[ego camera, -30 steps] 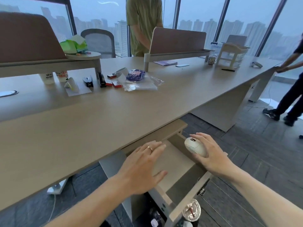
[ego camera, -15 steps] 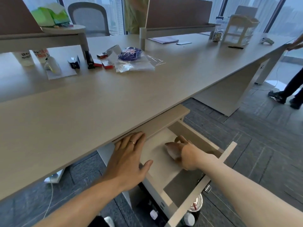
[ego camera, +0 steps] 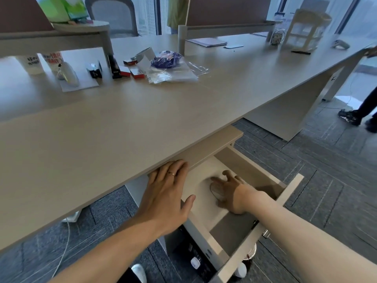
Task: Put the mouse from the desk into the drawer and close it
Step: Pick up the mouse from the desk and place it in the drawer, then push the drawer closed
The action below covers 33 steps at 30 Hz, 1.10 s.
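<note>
The drawer (ego camera: 257, 168) under the desk (ego camera: 142, 123) stands pulled out to the lower right. Inside it the pale mouse (ego camera: 215, 192) lies on the drawer floor, shaded and blurred. My right hand (ego camera: 230, 189) reaches into the drawer and is cupped over the mouse, with the fingers pointing toward the back. My left hand (ego camera: 166, 196) lies flat and holds nothing; its fingertips touch the desk's front edge beside the drawer's left wall.
Small boxes (ego camera: 135, 73), a plastic bag (ego camera: 173, 71) and cups (ego camera: 33, 63) clutter the far part of the desk. A person's legs (ego camera: 365, 111) stand at the right. Bottles and a can (ego camera: 250, 255) sit on the floor below the drawer.
My right hand carried the mouse from above the drawer's rim down to its floor. My left hand slid forward to the desk edge. The view tilted downward.
</note>
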Each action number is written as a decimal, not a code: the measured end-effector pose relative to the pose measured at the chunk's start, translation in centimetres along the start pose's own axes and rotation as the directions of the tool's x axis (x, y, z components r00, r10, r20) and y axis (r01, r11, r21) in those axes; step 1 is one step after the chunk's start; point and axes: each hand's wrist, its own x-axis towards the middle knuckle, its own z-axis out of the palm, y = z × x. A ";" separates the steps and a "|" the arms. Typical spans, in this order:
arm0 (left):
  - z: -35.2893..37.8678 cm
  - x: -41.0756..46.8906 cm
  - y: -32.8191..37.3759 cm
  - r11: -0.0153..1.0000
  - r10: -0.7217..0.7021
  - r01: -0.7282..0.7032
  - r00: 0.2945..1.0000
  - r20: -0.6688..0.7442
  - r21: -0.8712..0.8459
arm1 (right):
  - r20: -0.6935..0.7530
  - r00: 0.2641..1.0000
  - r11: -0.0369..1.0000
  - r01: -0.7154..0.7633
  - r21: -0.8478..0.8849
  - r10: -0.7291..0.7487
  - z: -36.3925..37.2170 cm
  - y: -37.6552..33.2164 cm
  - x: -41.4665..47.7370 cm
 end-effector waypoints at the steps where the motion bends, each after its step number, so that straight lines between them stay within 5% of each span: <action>1: -0.1 0.0 0.0 1.000 0.001 -0.001 1.000 0.004 -0.002 | -0.050 0.999 0.999 -0.018 0.046 0.020 -0.7 0.2 -0.9; 3: -0.2 0.0 0.0 1.000 0.004 -0.003 1.000 0.009 -0.019 | -0.266 0.963 0.992 -0.020 0.123 0.052 -2.2 1.0 -3.3; 5: -0.3 0.0 0.1 1.000 0.001 0.000 1.000 0.017 -0.026 | -0.503 0.850 0.971 -0.039 0.234 0.155 -3.1 2.6 -6.2; 7: -0.3 0.0 0.3 0.999 -0.012 0.013 1.000 0.023 -0.029 | -0.587 0.713 0.872 -0.071 0.484 0.384 -2.8 4.2 -9.0; 9: -0.3 0.0 0.5 0.999 -0.030 0.031 0.999 0.029 -0.033 | -0.451 0.639 0.630 -0.069 0.774 0.624 -1.7 5.0 -11.3; 11: -0.4 0.0 0.6 0.998 -0.049 0.051 0.998 0.043 -0.047 | -0.192 0.647 0.305 -0.066 0.950 0.738 -0.1 5.1 -12.5; 14: -0.7 -0.2 0.7 0.995 -0.064 0.068 0.996 0.065 -0.073 | 0.066 0.721 -0.069 -0.025 0.997 0.690 2.7 3.7 -12.6; 17: -1.0 -1.2 0.7 0.994 -0.083 0.084 0.996 0.026 -0.074 | 0.125 0.803 -0.236 0.021 0.971 0.583 4.5 1.4 -12.2; 33: -0.7 -1.5 -0.9 0.976 -0.092 0.068 0.990 -0.105 -0.209 | 0.112 0.828 -0.285 0.060 0.957 0.550 1.9 -2.8 -7.2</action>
